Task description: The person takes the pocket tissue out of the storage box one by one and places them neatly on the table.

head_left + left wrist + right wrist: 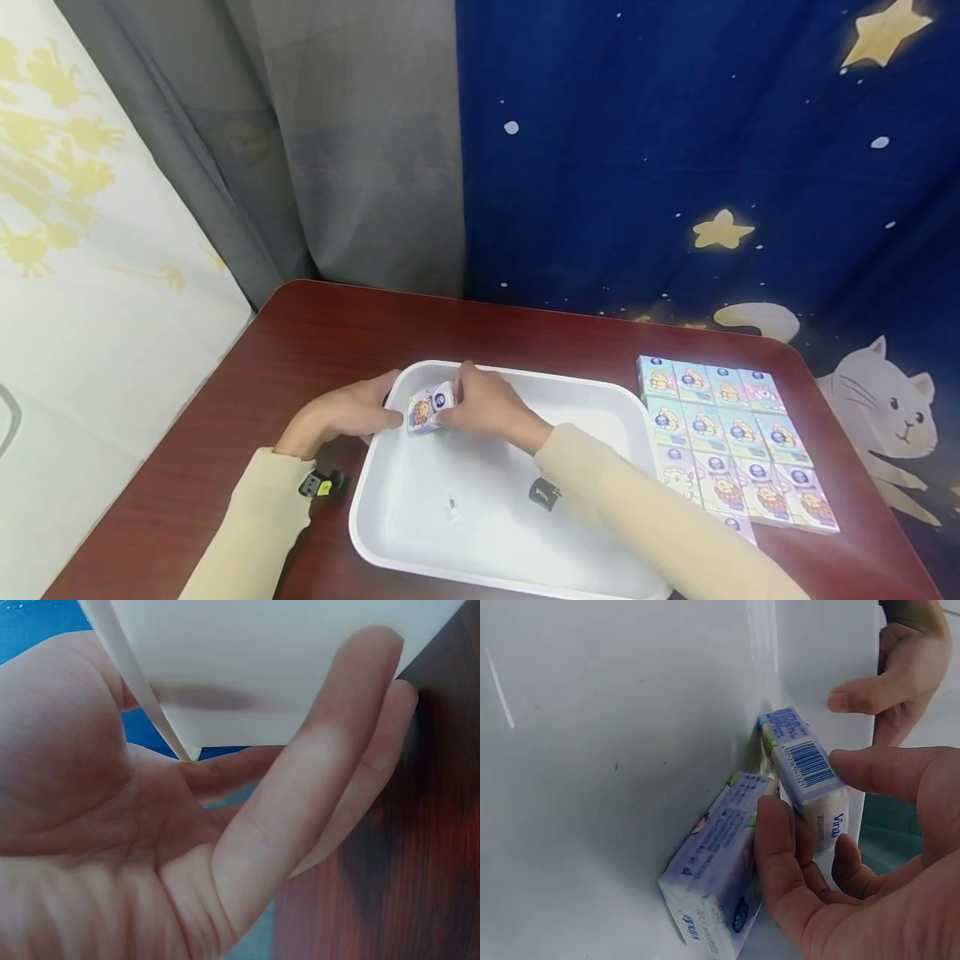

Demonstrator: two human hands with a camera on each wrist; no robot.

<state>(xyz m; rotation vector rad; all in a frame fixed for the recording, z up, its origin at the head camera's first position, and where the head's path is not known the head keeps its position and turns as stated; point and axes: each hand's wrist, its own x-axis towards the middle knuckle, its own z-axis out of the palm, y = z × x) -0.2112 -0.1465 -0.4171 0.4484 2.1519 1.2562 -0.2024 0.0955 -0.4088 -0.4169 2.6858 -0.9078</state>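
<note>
A white tray (465, 533) lies on the table, with two small tissue packs in its far left corner. My right hand (483, 404) reaches in there. In the right wrist view its thumb and fingers pinch one tissue pack (804, 763), barcode side showing, near the tray wall. A second tissue pack (712, 847) lies beside it, touching or close to my fingers. My left hand (347, 410) grips the tray's left wall, thumb over the rim and fingers outside. The left wrist view shows those fingers (300, 772) against the tray's outer side.
Rows of tissue packs (723, 425) in pastel wrappers stand right of the tray, partly behind my right sleeve (645, 500). The dark red table (315, 333) ends at a grey curtain (367, 150) and a blue starry one (600, 167).
</note>
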